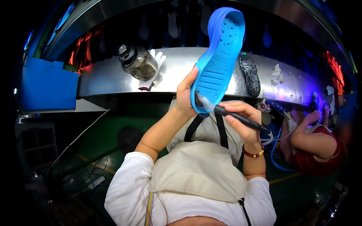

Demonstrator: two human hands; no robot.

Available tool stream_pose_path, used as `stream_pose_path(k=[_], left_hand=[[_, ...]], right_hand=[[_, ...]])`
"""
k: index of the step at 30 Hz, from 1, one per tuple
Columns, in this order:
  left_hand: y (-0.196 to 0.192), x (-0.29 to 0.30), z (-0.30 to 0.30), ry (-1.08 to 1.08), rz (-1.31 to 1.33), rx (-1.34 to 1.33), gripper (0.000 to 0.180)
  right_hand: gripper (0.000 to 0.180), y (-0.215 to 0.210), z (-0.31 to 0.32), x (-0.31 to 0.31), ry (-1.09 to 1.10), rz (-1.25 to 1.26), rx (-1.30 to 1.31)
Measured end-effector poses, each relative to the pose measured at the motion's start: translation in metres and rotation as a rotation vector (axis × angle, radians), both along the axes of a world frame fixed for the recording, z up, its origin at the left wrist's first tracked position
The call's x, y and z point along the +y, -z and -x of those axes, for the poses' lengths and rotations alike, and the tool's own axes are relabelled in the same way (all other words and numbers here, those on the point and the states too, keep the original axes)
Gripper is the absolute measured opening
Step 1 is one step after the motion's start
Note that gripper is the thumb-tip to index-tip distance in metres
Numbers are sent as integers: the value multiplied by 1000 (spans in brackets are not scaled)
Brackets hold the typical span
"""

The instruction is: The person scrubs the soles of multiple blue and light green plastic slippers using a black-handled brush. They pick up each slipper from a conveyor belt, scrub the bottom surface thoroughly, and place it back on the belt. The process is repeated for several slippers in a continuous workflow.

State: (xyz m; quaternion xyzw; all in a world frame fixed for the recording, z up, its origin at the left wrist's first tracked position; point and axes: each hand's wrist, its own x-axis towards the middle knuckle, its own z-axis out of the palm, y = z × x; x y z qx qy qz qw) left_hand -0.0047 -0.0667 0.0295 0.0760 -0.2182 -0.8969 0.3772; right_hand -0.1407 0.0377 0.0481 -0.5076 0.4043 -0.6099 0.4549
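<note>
Blue sole [220, 56] in left grip [184, 96], right grip [241, 116] below.

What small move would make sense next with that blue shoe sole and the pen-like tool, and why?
Probably a short slide of the black pen-like tool along the heel edge of the blue shoe sole. The right hand holds the tool with its tip right at the sole's lower rim, while the left hand grips that end and holds the sole upright, tread side facing the person.
</note>
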Motion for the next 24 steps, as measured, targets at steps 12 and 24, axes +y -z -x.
stream_pose_path(k=[12, 24], left_hand=[[-6, -14, 1, -25, -24, 46, 52], [-11, -31, -8, 223, -120, -12, 47]], right_hand=[[19, -16, 28, -16, -45, 102, 159], [20, -27, 18, -16, -406, 259, 494]])
